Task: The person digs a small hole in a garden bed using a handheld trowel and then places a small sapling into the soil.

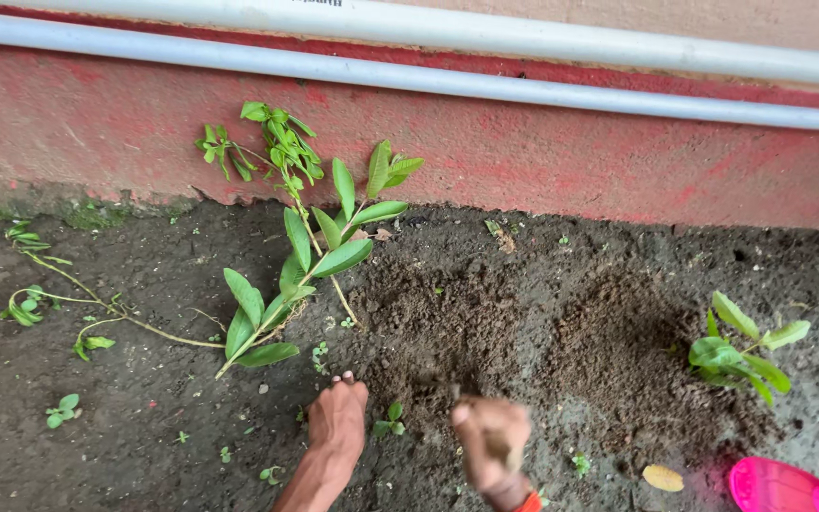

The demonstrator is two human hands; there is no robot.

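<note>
My left hand (pixel 336 420) rests on the dark soil (pixel 542 313) with its fingers curled under, knuckles pointing away, and holds nothing I can see. My right hand (pixel 492 441) is blurred and closed around a small dark tool whose tip pokes into the loosened earth just ahead. Several leafy green cuttings (pixel 300 256) lie flat on the ground beyond my left hand. A small green seedling (pixel 739 356) stands planted in a low mound at the right.
A red-painted wall base (pixel 523 152) with two grey pipes (pixel 485 85) runs across the back. Thin leafy stems (pixel 59 299) lie at the left. A pink plastic container (pixel 777 485) sits at the bottom right, near a yellow leaf (pixel 663 477). Tiny weeds dot the soil.
</note>
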